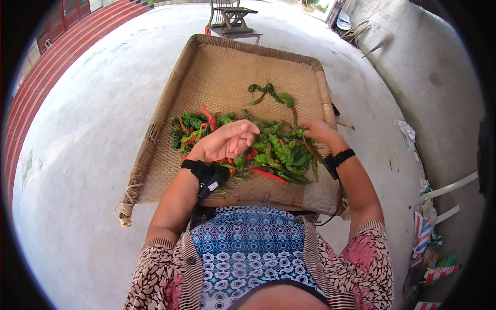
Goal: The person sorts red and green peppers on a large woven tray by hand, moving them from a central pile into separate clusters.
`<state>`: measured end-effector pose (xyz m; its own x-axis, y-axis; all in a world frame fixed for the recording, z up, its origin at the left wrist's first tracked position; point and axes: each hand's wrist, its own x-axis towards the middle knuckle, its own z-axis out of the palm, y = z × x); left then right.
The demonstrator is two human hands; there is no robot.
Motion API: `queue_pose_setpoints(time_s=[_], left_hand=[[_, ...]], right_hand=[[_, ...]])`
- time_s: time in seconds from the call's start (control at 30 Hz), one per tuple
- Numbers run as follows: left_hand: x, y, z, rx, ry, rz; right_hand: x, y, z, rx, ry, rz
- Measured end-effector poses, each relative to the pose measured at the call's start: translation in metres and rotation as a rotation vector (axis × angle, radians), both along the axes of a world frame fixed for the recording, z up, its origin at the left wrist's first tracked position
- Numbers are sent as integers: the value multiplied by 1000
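Observation:
A pile of long peppers, mostly green and wrinkled with some red ones (279,150), lies in the near half of a woven tray (243,62). Over the left part of the pile hovers my left hand (227,142), palm turned inward, its fingers loosely curled and no pepper visible in them. At the pile's right side my right hand (321,130) has its fingers bent down onto the peppers. A brownish-green pepper (311,149) comes out under that hand, seemingly gripped; the fingertips are partly hidden. Beyond the pile lie a few separate green peppers (267,89).
The tray has a raised, bound rim (155,121) and reaches to my lap. Past its far edge a wooden chair (230,15) stands on the pale concrete floor (93,129). Red steps (67,46) run along the left; a wall with bags and scraps (423,227) is on the right.

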<state>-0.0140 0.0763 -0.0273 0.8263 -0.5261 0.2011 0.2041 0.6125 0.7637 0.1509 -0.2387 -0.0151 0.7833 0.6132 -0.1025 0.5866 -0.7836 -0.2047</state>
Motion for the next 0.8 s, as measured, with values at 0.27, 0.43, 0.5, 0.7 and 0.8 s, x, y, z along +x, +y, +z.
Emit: queue_pose_setpoints(time_s=[0.27, 0.43, 0.5, 0.7, 0.8], left_hand=[[1, 0, -4, -4, -15, 25], [1, 0, -3, -7, 2, 1], [1, -1, -1, 22, -5, -15], [-3, 0, 2, 81, 44, -100], [-4, 0, 3, 96, 88, -129]], right_hand=[[-15, -6, 4, 74, 152, 78], [-23, 0, 26, -58, 100, 30], [-23, -4, 25, 232, 159, -96], [-100, 72, 72, 331, -570, 347], [-124, 101, 75, 176, -675, 582]])
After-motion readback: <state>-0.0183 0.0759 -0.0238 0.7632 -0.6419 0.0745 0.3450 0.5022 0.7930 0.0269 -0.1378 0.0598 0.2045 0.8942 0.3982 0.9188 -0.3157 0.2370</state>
